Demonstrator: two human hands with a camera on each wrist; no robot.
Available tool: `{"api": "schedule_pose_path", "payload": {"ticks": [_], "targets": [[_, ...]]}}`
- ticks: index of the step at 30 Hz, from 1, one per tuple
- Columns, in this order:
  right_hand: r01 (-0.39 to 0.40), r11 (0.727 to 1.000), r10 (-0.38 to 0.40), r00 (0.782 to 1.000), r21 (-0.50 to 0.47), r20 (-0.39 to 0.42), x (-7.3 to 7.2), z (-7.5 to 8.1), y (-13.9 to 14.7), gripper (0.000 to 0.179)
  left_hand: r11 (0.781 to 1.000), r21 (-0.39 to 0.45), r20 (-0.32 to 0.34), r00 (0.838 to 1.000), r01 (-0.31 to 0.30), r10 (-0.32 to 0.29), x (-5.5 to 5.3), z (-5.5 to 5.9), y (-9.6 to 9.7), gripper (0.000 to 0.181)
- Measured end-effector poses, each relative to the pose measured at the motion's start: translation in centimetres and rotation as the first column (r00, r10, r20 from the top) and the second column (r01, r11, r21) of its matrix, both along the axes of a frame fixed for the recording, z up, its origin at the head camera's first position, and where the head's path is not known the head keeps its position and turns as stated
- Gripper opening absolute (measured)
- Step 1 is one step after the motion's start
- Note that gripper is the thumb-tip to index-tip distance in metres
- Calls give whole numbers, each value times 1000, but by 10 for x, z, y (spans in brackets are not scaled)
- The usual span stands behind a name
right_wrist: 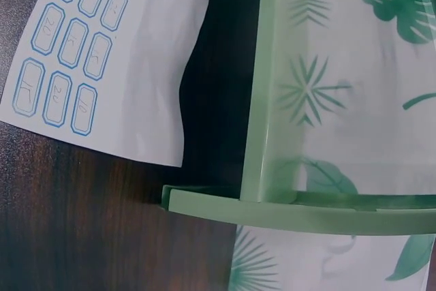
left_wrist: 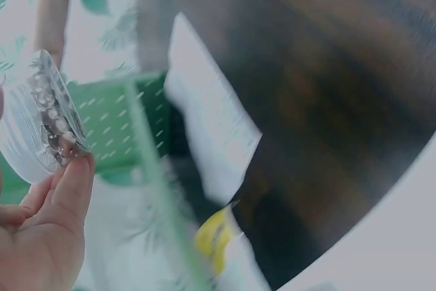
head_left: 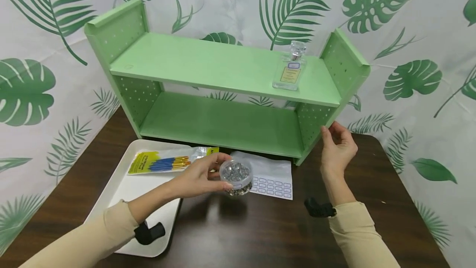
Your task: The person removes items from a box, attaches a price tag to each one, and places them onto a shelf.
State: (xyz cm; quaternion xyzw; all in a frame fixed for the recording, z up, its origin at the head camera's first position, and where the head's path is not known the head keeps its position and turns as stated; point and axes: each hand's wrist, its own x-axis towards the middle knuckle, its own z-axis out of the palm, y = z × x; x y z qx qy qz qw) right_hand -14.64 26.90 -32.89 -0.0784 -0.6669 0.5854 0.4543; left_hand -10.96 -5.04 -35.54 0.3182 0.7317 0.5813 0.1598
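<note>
My left hand point(head_left: 202, 177) holds a clear round tub point(head_left: 236, 173) of shiny silver bits between thumb and fingers, over the front of the table. In the left wrist view the tub point(left_wrist: 58, 110) is tilted, its silver contents against one face. At the right, my right hand point(head_left: 339, 152) grips the front edge of the side panel of a green two-tier shelf point(head_left: 223, 61), thumb at the edge and fingers bent. The right wrist view shows the shelf's side panel point(right_wrist: 306, 215) but not the hand.
A glass perfume bottle point(head_left: 290, 73) with a price label stands on the upper tier. Below the shelf lies a sheet of blue-framed labels point(head_left: 275, 183) with handwritten numbers. On the left, a white tray point(head_left: 122, 177) bears a yellow pack of blue-handled brushes point(head_left: 163, 163). Leaf-printed cloth hangs behind.
</note>
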Motion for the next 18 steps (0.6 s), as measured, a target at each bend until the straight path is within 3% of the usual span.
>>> {"api": "schedule_pose_path", "payload": {"ticks": [9, 13, 18], "targets": [[7, 1000, -7, 1000, 12, 6, -8, -9, 6, 23, 991, 72, 42, 993, -109, 106, -14, 56, -32, 59], [15, 1000, -15, 1000, 20, 12, -7, -9, 5, 22, 983, 61, -12, 984, -175, 176, -26, 84, -47, 59], [23, 999, -24, 999, 38, 21, -6, -11, 7, 23, 962, 51, -94, 957, -270, 274, -47, 115, -61, 55]]}}
